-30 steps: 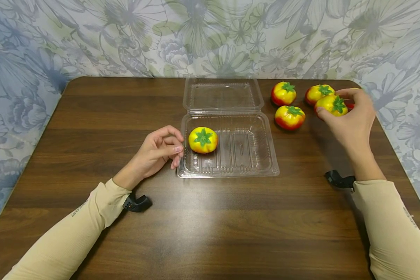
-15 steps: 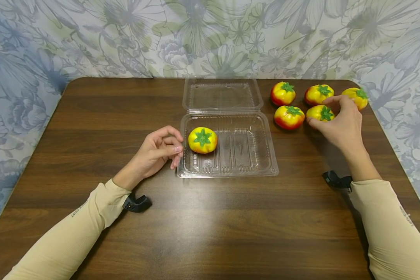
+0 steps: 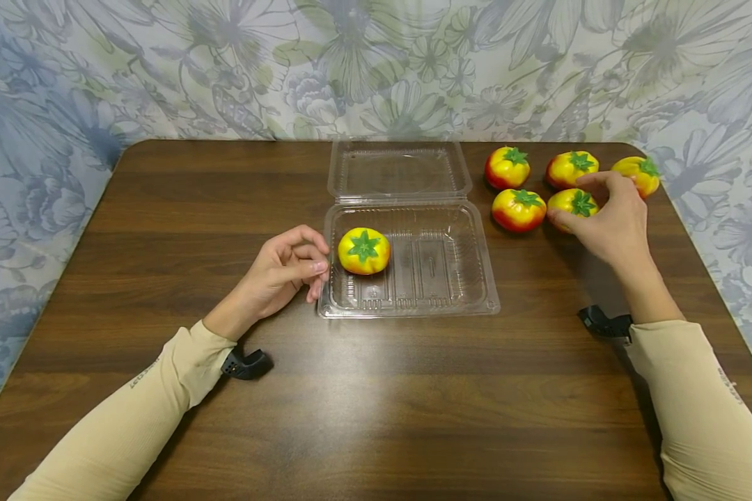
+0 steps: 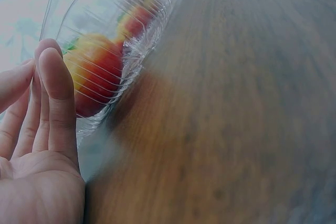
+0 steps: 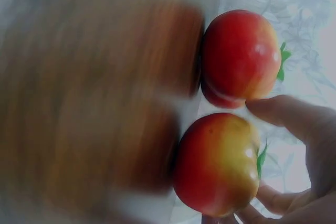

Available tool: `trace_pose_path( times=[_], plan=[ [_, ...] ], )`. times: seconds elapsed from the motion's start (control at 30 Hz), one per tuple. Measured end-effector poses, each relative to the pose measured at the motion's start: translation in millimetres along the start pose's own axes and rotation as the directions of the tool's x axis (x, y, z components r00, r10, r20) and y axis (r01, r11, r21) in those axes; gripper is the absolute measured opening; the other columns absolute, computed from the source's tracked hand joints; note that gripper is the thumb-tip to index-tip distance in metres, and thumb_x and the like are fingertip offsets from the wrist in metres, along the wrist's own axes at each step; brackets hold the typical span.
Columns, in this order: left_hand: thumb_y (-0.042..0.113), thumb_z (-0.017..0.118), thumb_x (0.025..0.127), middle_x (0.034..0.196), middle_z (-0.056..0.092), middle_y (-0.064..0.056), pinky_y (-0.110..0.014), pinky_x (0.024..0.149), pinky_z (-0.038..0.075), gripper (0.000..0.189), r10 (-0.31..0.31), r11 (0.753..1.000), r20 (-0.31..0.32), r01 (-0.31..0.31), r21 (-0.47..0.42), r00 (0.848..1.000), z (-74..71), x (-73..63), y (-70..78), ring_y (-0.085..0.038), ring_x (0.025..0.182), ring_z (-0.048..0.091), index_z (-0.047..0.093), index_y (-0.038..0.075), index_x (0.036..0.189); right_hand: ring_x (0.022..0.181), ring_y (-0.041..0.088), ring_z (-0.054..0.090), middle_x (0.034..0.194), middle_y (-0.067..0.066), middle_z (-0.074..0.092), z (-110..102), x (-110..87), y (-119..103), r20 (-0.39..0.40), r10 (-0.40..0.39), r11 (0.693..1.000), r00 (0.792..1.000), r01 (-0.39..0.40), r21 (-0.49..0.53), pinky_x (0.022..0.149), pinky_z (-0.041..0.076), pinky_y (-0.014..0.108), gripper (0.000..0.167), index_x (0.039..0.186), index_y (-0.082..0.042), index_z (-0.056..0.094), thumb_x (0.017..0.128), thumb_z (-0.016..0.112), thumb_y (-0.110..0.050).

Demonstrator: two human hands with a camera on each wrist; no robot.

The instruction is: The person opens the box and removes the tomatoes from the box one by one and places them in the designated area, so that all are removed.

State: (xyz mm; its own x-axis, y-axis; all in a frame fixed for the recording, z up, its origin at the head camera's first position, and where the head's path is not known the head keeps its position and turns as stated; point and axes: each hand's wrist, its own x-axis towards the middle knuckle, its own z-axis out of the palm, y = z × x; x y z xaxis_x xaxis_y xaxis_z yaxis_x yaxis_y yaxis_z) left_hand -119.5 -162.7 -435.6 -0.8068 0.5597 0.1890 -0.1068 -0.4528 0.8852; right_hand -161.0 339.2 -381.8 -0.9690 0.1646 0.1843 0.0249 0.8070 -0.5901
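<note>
A clear plastic clamshell container (image 3: 413, 314) lies with its lid folded back on the table. One red-and-yellow toy tomato (image 3: 363, 252) with a green star-shaped top sits in its left part. My left hand (image 3: 278, 271) pinches the container's left rim between thumb and fingers. At the right, my right hand (image 3: 617, 216) is around another toy tomato (image 3: 572, 205) that rests on the table. In the right wrist view a narrow gap shows between the thumb (image 5: 286, 111) and this tomato (image 5: 215, 163); the other fingers are partly hidden behind it.
Near the tomato at my right hand stand more toy tomatoes: two at its left (image 3: 519, 212), one behind (image 3: 569, 169), and one at the far right corner (image 3: 639, 175). The brown wooden table (image 3: 376, 403) meets a floral wall (image 3: 376, 69) at the back.
My right hand has brought its tomato left and down onto the table, uncovering the one in the corner; over the last half second it barely moved. The left hand stays at the rim.
</note>
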Motion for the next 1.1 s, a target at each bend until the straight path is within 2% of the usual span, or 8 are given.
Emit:
trace_pose_path(
  times=[0.1, 0.2, 0.3, 0.37, 0.47, 0.6, 0.87, 1.1],
  plan=[
    [-0.018, 0.050, 0.100, 0.085, 0.071, -0.015, -0.029, 0.051, 0.056, 0.025, -0.003, 1.000, -0.001, 0.003, 0.005, 1.000, 0.0, -0.4, 0.6, -0.023, 0.058, 0.063, 0.058, 0.000, 0.116, 0.126, 0.031, 0.053, 0.136, 0.019, 0.061, -0.3, 0.6, -1.1, -0.020, 0.022, 1.000, 1.000, -0.022, 0.010, 0.103, 0.040, 0.028, 0.066, 0.141, -0.001, 0.058, 0.090, 0.083, -0.035],
    [-0.018, 0.050, 0.100, 0.084, 0.071, -0.015, -0.029, 0.051, 0.056, 0.025, -0.006, 1.000, -0.003, 0.006, 0.011, 1.000, 0.0, -0.4, 0.4, -0.023, 0.058, 0.063, 0.058, 0.000, 0.116, 0.114, 0.013, 0.058, 0.124, 0.005, 0.064, 0.4, 0.4, -0.6, -0.076, 0.037, 0.999, 0.996, -0.034, 0.040, 0.093, 0.042, 0.014, 0.062, 0.138, -0.004, 0.063, 0.090, 0.082, -0.038],
    [-0.017, 0.050, 0.100, 0.084, 0.071, -0.015, -0.029, 0.051, 0.056, 0.024, -0.007, 1.000, -0.004, 0.007, 0.015, 1.000, -0.1, -0.1, 0.2, -0.023, 0.058, 0.063, 0.058, 0.000, 0.116, 0.102, -0.002, 0.054, 0.111, -0.013, 0.060, 1.6, 0.3, -0.9, -0.150, 0.050, 0.996, 0.987, -0.038, 0.079, 0.090, 0.044, 0.012, 0.055, 0.133, -0.006, 0.067, 0.090, 0.081, -0.038],
    [-0.017, 0.051, 0.100, 0.084, 0.071, -0.015, -0.028, 0.051, 0.056, 0.023, -0.008, 1.000, -0.003, 0.008, 0.017, 1.000, -0.2, 0.1, 0.3, -0.022, 0.058, 0.063, 0.058, -0.001, 0.115, 0.099, -0.006, 0.053, 0.105, -0.021, 0.056, 2.1, 0.5, -1.3, -0.192, 0.055, 0.994, 0.980, -0.036, 0.101, 0.089, 0.044, 0.012, 0.052, 0.130, -0.007, 0.069, 0.089, 0.080, -0.037],
    [-0.017, 0.052, 0.100, 0.084, 0.071, -0.015, -0.028, 0.051, 0.057, 0.022, -0.010, 1.000, -0.003, 0.010, 0.015, 1.000, -0.6, 0.0, 0.5, -0.022, 0.058, 0.063, 0.058, -0.001, 0.115, 0.099, -0.007, 0.052, 0.102, -0.025, 0.054, 2.4, 0.9, -2.3, -0.222, 0.056, 0.993, 0.973, -0.032, 0.112, 0.088, 0.043, 0.013, 0.049, 0.127, -0.007, 0.071, 0.089, 0.080, -0.036],
    [-0.017, 0.051, 0.100, 0.083, 0.071, -0.015, -0.028, 0.051, 0.057, 0.022, -0.013, 1.000, -0.006, 0.013, 0.009, 1.000, -1.2, -0.5, 0.5, -0.022, 0.058, 0.063, 0.057, -0.001, 0.115, 0.099, -0.007, 0.053, 0.102, -0.025, 0.054, 3.3, 2.5, -3.2, -0.217, 0.048, 0.994, 0.975, -0.024, 0.110, 0.090, 0.044, 0.012, 0.046, 0.126, -0.007, 0.072, 0.089, 0.079, -0.033],
    [-0.018, 0.051, 0.100, 0.084, 0.071, -0.015, -0.028, 0.051, 0.057, 0.024, -0.016, 1.000, -0.013, 0.016, 0.007, 1.000, -0.9, -0.8, 0.8, -0.023, 0.058, 0.063, 0.058, -0.001, 0.115, 0.099, -0.002, 0.056, 0.104, -0.023, 0.057, 5.0, 2.1, -5.0, -0.220, 0.045, 0.992, 0.974, -0.018, 0.121, 0.092, 0.047, 0.011, 0.044, 0.125, -0.009, 0.073, 0.089, 0.079, -0.033],
    [-0.019, 0.049, 0.099, 0.084, 0.071, -0.015, -0.029, 0.051, 0.056, 0.027, -0.010, 1.000, -0.008, 0.010, 0.004, 1.000, 0.0, -0.6, 0.7, -0.023, 0.058, 0.063, 0.059, 0.000, 0.115, 0.101, 0.003, 0.058, 0.104, -0.022, 0.058, 8.5, -0.4, -9.2, -0.246, 0.012, 0.989, 0.969, 0.025, 0.146, 0.091, 0.046, 0.012, 0.042, 0.124, -0.008, 0.073, 0.089, 0.079, -0.029]
  ],
)
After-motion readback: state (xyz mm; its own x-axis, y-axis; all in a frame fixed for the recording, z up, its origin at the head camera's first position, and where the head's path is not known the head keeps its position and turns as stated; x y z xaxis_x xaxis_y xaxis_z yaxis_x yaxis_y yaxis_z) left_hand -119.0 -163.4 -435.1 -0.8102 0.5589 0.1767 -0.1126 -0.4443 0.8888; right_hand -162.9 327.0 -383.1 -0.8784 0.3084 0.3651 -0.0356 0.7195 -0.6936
